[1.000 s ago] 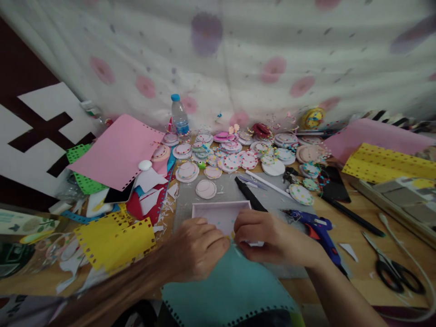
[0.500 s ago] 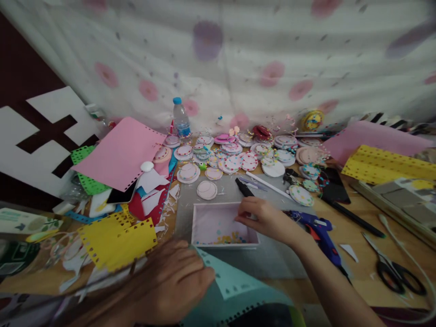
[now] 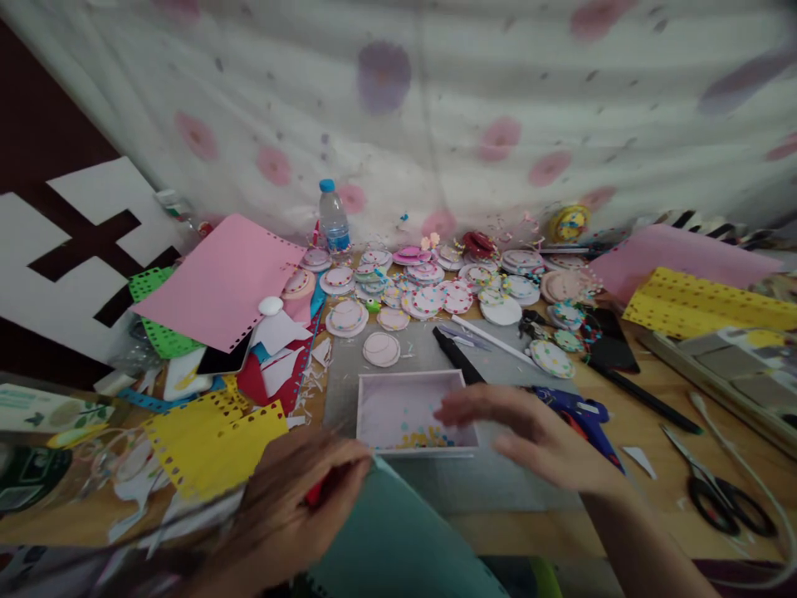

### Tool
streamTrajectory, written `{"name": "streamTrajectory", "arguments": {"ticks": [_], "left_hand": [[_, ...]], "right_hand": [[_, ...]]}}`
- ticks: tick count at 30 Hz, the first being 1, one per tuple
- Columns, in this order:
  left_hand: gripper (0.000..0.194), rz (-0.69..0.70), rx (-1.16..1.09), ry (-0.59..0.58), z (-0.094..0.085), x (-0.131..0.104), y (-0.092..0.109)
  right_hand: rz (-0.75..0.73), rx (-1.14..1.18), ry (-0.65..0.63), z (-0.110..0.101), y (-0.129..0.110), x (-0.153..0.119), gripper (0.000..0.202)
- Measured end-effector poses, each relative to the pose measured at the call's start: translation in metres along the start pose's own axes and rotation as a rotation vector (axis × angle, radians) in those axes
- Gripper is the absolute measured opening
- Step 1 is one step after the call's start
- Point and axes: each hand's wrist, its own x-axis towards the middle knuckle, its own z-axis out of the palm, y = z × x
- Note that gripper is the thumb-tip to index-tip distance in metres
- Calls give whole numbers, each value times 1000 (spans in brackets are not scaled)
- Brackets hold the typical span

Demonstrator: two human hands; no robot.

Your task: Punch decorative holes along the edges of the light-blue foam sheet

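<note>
Blue glue gun (image 3: 591, 423) (right hand (image 3: 535, 436) hides part).

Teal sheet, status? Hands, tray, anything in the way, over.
Left hand gripping teal sheet by its edge, red thing showing there. Right hand open over tray, blurred. Glue gun close beyond it.

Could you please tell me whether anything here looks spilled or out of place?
Yes: white paper scraps lie strewn left of the grey mat, like uncollected offcuts. The small coloured pieces, though, sit inside the pale box, mostly toward its near edge.
</note>
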Motion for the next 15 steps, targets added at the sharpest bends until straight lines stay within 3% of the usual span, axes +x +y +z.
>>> {"name": "streamTrajectory", "arguments": {"ticks": [1, 3, 5, 7, 10, 12, 15], "left_hand": [[14, -43, -4, 12, 4, 5, -3], [11, -83, -20, 35, 12, 17, -8], [8, -92, -67, 101, 18, 29, -9], [8, -183, -111, 208, 20, 39, -9], [19, -398, -182, 372, 12, 41, -13], [20, -504, -265, 456, 4, 32, -22], [22, -624, -402, 453, -2, 10, -40]], "right_hand": [[-3, 50, -41, 7, -8, -5, 50], [44, -75, -40, 19, -18, -14, 58], [134, -232, 33, 26, -18, -20, 32], [198, -225, 143, 25, -9, -26, 21], [426, 63, 331, 14, 8, -39, 25], [586, 341, 524, 10, 18, -52, 24], [690, 650, 866, 13, 30, -70, 25]]}}
